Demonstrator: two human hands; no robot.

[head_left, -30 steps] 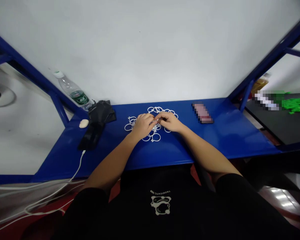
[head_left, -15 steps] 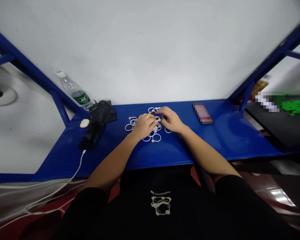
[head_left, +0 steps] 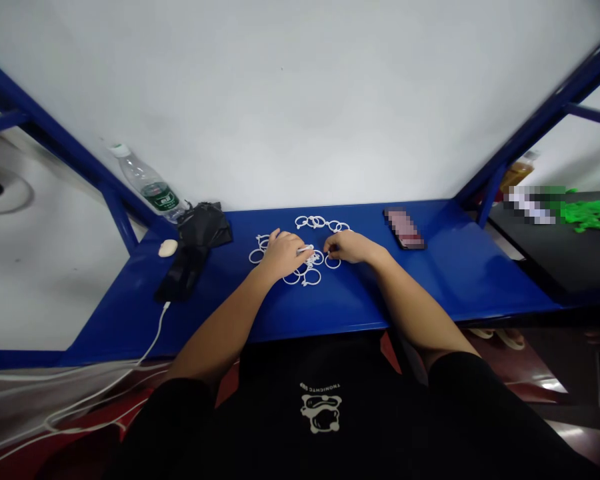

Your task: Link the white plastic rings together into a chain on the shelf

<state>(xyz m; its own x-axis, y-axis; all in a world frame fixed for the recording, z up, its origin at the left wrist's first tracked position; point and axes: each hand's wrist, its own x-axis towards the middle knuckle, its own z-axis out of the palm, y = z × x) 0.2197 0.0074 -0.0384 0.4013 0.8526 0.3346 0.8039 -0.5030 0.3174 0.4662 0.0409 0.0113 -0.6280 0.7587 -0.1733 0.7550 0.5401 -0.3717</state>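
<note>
Several white plastic rings (head_left: 316, 222) lie scattered in the middle of a blue table (head_left: 430, 280). My left hand (head_left: 281, 253) rests among them with its fingers curled, pinching a white ring at its fingertips. My right hand (head_left: 348, 245) lies just to the right, fingers closed and pinched at another white ring on the table. The two hands are a few centimetres apart. More rings (head_left: 310, 277) lie under and in front of my left hand.
A clear water bottle (head_left: 149, 183) leans at the back left beside a black folded cloth (head_left: 196, 247). A small cream object (head_left: 168, 248) and a white cable (head_left: 153, 337) lie at left. A blurred phone (head_left: 404, 228) lies right of the rings. Green parts (head_left: 590, 213) sit on a neighbouring bench.
My right hand lifted and reached towards the far rings, then drew back down to the table beside my left hand. My left hand stayed nearly in place.
</note>
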